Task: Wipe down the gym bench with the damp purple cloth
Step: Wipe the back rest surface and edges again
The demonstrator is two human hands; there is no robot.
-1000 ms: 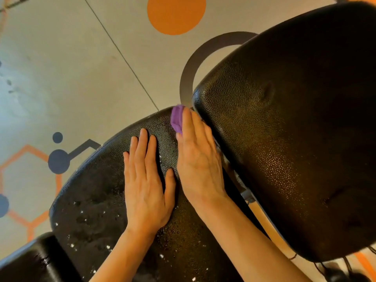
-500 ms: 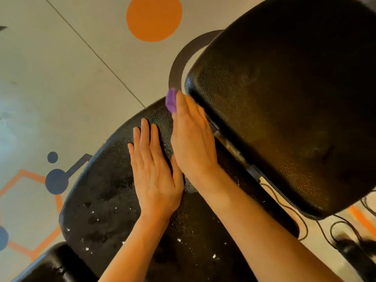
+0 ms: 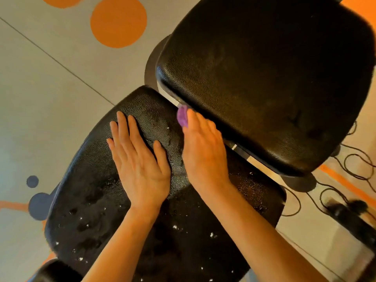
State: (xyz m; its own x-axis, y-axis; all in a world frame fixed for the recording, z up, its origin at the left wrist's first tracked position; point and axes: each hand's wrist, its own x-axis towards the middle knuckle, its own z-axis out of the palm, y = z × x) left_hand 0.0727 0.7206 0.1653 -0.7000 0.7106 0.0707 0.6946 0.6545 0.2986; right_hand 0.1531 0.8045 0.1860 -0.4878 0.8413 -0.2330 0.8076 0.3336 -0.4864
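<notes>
The gym bench has a black textured seat pad [image 3: 97, 180] below and a raised black back pad [image 3: 264, 78] at the upper right. My left hand [image 3: 138, 161] lies flat on the seat pad, fingers spread, holding nothing. My right hand [image 3: 203, 151] presses the purple cloth [image 3: 182, 117] onto the far edge of the seat pad, close to the gap under the back pad. Only a small fold of the cloth shows past my fingertips. Wet patches and shiny droplets cover the near part of the seat pad.
Grey floor [image 3: 50, 88] with orange circles and blue dots lies to the left. Black cables [image 3: 345, 165] and a dark device [image 3: 345, 212] sit on the floor at the right. A metal frame bar [image 3: 234, 147] shows between the pads. Another black pad [image 3: 55, 271] is at the bottom left.
My right hand with the cloth has slid along the seat pad's far edge towards the right, away from my left hand. My left hand stays flat on the pad. The view shifted.
</notes>
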